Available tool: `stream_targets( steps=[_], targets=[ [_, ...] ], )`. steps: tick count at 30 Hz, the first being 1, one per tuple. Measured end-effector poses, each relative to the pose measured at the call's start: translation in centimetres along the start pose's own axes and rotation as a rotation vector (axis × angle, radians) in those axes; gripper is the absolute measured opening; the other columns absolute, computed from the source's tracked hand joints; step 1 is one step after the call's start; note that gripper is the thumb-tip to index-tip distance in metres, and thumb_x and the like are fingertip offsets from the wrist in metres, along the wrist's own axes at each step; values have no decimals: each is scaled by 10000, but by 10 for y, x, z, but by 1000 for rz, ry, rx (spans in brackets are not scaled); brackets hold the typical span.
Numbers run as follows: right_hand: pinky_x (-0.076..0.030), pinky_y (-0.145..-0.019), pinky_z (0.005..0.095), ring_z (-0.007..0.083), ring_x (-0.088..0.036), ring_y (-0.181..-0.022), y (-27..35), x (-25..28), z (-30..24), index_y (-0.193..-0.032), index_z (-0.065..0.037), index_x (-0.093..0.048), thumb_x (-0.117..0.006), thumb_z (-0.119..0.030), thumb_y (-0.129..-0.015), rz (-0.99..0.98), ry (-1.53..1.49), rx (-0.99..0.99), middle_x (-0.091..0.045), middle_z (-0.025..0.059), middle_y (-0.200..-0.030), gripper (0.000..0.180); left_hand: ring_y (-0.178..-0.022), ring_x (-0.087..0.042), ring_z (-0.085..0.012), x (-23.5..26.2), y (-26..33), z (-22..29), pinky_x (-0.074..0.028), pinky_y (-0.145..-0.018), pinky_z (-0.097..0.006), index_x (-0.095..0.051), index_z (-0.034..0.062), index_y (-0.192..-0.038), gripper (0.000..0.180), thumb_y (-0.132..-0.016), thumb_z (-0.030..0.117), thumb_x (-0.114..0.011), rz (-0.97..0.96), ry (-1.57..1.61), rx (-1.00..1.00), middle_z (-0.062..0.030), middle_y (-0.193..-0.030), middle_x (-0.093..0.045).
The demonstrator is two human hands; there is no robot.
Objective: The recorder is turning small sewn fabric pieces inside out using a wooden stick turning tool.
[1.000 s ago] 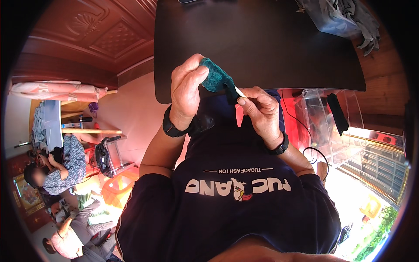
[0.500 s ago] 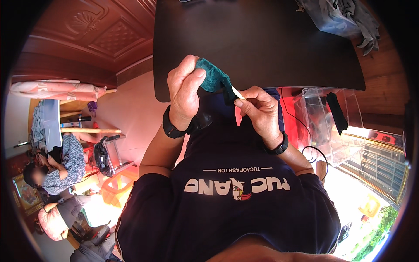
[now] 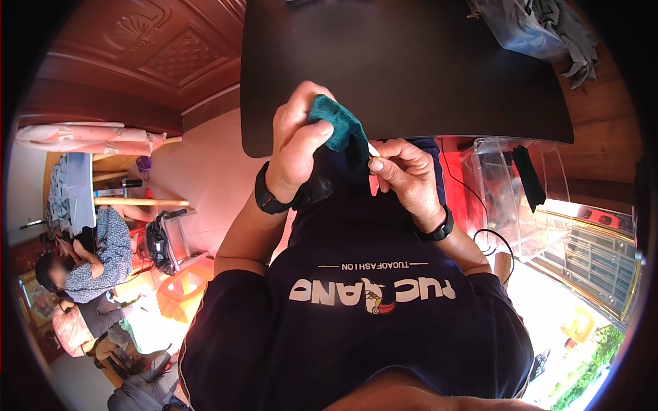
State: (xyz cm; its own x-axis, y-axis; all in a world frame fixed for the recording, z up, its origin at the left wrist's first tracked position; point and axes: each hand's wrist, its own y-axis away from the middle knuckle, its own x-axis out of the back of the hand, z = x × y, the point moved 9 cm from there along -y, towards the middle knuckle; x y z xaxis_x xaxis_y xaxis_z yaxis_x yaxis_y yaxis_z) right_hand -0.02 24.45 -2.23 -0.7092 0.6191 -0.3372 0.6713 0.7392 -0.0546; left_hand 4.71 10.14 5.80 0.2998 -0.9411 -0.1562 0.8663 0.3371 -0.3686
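A teal-green piece of velvety cloth (image 3: pixel 336 127) is pinched in my left hand (image 3: pixel 296 145), thumb on its near side and fingers behind. Its lower end hangs in dark folds toward my right hand (image 3: pixel 410 175). That hand's thumb and forefinger close on a thin, pale, flat stick (image 3: pixel 372 149), whose far end runs up against or into the cloth's folds; which of these I cannot tell. Both hands are raised over my lap at the near edge of the dark table (image 3: pixel 411 75).
At the right stands a clear plastic box (image 3: pixel 490 185) with a black cloth strip (image 3: pixel 528 178) draped over it. A clear bag with grey cloth (image 3: pixel 531 34) lies at the table's far right. Other people (image 3: pixel 96 260) sit at the left, near an orange stool (image 3: pixel 181 294).
My left hand has shifted slightly right with the green cloth, closer to my right hand. Less of the pale stick shows between my right fingers and the cloth.
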Motion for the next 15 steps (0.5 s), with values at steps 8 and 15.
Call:
stream_targets(
  steps=[8, 15],
  targets=[
    [-359, -434, 159, 11, -479, -506, 0, 2, -3, -902, -36, -654, -662, -63, -852, 26, 70, 31, -564, -31, -675, 58, -636, -437, -59, -6, 1, -6, -351, -594, -220, -536, 3, -795, 100, -769, 96, -511, -98, 6, 68, 15, -704, -510],
    [-359, -434, 159, 9, -479, -505, 1, 2, -3, -898, -29, -650, -663, -60, -849, 12, 99, 57, -569, -24, -698, 60, -550, -398, -115, 3, 1, -11, -305, -504, -263, -495, -23, -610, 133, -675, 93, -509, -49, -61, 130, -54, -616, -468]
  ],
)
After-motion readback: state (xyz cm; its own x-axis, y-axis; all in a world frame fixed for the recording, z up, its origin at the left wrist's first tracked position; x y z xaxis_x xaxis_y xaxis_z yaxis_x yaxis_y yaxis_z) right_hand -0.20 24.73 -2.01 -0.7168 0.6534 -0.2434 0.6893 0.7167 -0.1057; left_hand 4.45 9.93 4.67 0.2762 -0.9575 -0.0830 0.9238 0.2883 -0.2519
